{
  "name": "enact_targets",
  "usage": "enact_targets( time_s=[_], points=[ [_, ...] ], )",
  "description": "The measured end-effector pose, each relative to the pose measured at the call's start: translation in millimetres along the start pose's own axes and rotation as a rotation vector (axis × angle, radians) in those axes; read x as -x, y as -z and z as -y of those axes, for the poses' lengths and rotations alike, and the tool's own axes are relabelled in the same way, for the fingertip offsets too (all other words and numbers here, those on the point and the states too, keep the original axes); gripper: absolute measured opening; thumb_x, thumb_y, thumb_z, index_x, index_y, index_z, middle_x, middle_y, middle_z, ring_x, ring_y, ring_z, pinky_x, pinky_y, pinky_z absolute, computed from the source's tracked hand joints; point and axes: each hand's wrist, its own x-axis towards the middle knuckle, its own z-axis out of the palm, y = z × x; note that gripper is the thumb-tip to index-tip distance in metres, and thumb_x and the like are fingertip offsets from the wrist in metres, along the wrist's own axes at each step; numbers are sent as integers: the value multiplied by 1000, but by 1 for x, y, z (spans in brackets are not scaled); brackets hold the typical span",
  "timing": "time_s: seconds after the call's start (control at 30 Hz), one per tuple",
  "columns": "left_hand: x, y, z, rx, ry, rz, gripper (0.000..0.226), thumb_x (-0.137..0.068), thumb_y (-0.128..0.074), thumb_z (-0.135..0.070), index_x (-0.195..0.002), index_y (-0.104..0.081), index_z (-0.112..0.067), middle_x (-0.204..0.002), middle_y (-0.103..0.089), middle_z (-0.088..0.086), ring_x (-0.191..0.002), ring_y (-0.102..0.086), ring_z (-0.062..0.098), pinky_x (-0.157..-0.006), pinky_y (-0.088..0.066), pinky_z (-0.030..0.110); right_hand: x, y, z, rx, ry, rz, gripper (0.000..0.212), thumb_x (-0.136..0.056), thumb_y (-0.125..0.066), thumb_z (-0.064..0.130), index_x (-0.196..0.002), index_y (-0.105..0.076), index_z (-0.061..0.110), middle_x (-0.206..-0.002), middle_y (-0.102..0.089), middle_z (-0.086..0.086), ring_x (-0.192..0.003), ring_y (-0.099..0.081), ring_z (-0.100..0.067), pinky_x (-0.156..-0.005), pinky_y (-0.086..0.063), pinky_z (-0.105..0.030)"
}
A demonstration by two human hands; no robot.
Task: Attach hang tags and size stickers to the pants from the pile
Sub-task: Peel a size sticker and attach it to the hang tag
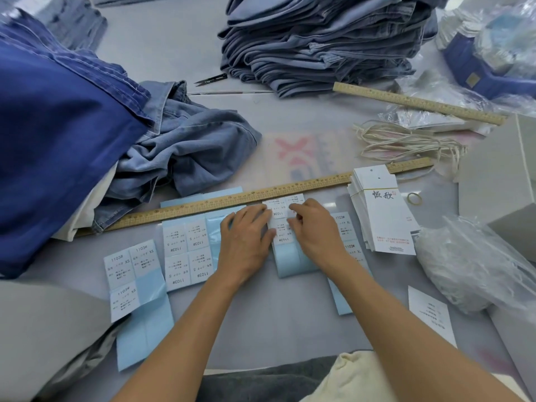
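Both hands at the middle sticker sheet (280, 227), just below the long wooden ruler (232, 200). Left hand (245, 237) lies flat, fingers straight, pinning the sheet's left edge; right hand (314, 227) has fingertips curled at the top stickers, apparently picking at a corner, though the exact pinch is hidden. Other sheets, marked XS (132, 274), S (187, 253) and XL (348, 236), lie alongside, all printed 1103#. Hang tags (383, 210) stacked just right, banded. Pants pile (322, 42) sits folded at the far side, well apart from the hands; a loose pair (185, 152) is crumpled nearer, left. Risks, as judged: sticker tearing or curling onto itself if peeled fast; sheet lifting if the left hand eases; sizes getting mixed, since sheets look alike and sit close. Desk (290, 117) is pale grey, smooth, crowded: cord bundle (406, 143), second ruler (417, 103), snips (210, 79), plastic bags (470, 268), dark blue cloth (58, 146) at left.
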Motion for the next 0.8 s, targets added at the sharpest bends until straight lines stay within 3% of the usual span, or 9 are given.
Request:
enact_targets(
  time_s=[0.13,0.3,0.47,0.8],
  points=[
    [3,-4,5,8,-12,-25,39,-99,-62,-33,-136,-61,-21,-147,-54,-6,-138,-42,14,-115,-27,44,11,-16,-3,-41,50,-94,24,-94,-68,6,-115,-70,-4,-101,-57,-19,-95,-53,-38,-81,-48,-49],
    [5,-5,5,18,-13,-39,38,-98,-63,-32,-135,-63,-20,-146,-55,-6,-137,-46,15,-115,-28,45,19,-21,-2,-5,131,-230,7,-89,-71,-2,-94,-72,-8,-90,-62,-19,-84,-58,-37,-69,-53,-47],
    [6,-4,5,13,-15,-35,38,-97,-64,-32,-134,-64,-20,-145,-56,-6,-137,-47,15,-113,-30,46,18,-21,-2,-60,127,-234,15,-90,-70,-1,-105,-72,-6,-97,-62,-18,-92,-59,-35,-79,-53,-46],
    [6,-3,4,0,-17,-38,37,-97,-64,-32,-133,-64,-22,-144,-56,-7,-135,-48,16,-112,-31,46,12,-19,-4,-127,69,-203,7,-93,-68,5,-99,-71,4,-97,-62,-8,-88,-60,-24,-79,-52,-37]
  ],
)
